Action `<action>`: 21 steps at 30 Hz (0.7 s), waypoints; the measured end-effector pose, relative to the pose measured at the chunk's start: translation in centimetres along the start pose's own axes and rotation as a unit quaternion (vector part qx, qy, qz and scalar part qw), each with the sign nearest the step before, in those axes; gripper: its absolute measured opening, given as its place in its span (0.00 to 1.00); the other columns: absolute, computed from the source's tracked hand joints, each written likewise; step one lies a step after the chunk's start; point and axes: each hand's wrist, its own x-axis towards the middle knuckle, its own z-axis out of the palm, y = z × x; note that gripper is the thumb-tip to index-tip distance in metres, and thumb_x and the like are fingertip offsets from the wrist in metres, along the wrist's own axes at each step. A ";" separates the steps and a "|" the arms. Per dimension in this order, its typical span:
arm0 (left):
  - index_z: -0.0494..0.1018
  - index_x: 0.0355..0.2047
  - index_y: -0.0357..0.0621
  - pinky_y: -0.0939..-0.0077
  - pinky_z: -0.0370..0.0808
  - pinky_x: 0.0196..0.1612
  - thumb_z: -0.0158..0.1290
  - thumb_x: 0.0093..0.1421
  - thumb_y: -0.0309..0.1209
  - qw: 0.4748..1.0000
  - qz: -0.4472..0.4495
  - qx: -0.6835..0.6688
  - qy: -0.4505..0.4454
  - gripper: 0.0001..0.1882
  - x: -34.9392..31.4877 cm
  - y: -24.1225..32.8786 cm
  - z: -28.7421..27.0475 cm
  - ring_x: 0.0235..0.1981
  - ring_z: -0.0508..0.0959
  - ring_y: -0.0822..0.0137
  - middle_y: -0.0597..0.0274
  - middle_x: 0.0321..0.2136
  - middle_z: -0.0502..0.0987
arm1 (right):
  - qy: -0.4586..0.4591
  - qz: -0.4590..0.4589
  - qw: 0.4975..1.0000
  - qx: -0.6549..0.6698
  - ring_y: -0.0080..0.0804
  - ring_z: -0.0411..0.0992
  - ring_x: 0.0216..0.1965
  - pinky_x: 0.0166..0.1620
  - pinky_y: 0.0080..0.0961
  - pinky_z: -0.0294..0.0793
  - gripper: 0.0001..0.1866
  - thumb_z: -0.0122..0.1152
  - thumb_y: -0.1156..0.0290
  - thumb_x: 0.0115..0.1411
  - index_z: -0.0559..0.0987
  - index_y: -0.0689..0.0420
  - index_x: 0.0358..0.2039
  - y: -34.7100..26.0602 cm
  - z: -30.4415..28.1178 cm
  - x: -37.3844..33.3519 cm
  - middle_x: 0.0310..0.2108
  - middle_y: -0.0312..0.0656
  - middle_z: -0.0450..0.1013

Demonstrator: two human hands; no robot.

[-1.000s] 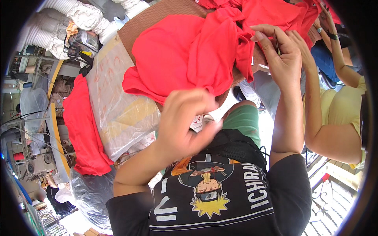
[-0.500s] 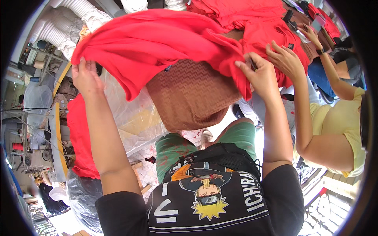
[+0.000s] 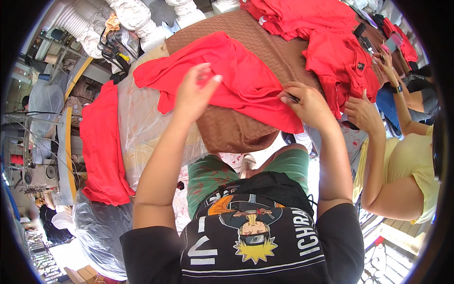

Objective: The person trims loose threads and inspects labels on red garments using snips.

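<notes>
Head view: left hand (image 3: 194,94) looks empty over red garment (image 3: 241,71), right hand (image 3: 310,106) grips small dark tool (image 3: 294,99), probably for quick access.

Red cloth (image 3: 241,71) lowered onto brown tablecloth (image 3: 231,130); left hand (image 3: 195,92) shifted inward.

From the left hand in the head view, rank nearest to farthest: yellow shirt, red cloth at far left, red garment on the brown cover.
From the left hand:
1. Red garment: right by the hand.
2. Red cloth: off to the left.
3. Yellow shirt: far right, on a co-worker.
</notes>
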 end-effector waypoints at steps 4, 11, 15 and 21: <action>0.67 0.52 0.37 0.71 0.71 0.50 0.60 0.57 0.36 0.987 -0.012 0.149 0.063 0.26 0.7 2.2 6.4 0.43 0.75 0.66 0.54 0.43 0.75 | -0.039 -0.025 0.998 -0.038 0.52 0.72 0.44 0.48 0.41 0.71 0.11 0.59 0.72 0.53 0.80 0.63 0.36 1.0 2.9 0.6 0.43 0.51 0.74; 0.70 0.44 0.36 0.79 0.72 0.38 0.57 0.59 0.32 0.988 -0.008 -0.051 0.147 0.16 2.3 -2.6 2.5 0.34 0.74 0.75 0.63 0.33 0.75 | 0.164 -0.005 0.985 0.050 0.45 0.73 0.50 0.53 0.33 0.71 0.13 0.62 0.71 0.57 0.79 0.60 0.42 -1.1 1.1 1.6 0.46 0.51 0.75; 0.71 0.38 0.39 0.83 0.70 0.34 0.56 0.60 0.32 0.969 0.090 -0.153 0.171 0.11 -3.9 4.6 -0.4 0.26 0.70 0.79 0.70 0.26 0.73 | 0.291 0.042 0.955 0.037 0.37 0.70 0.55 0.54 0.27 0.70 0.20 0.62 0.71 0.57 0.76 0.56 0.52 -0.9 -1.8 1.4 0.55 0.49 0.69; 0.76 0.28 0.39 0.80 0.68 0.25 0.59 0.57 0.31 0.967 -0.070 0.081 -0.232 0.08 -12.7 2.6 -0.4 0.21 0.72 0.79 0.68 0.19 0.74 | 0.300 0.148 0.936 -0.111 0.42 0.71 0.53 0.51 0.31 0.72 0.21 0.63 0.65 0.56 0.76 0.56 0.51 5.2 -0.2 1.4 0.57 0.47 0.67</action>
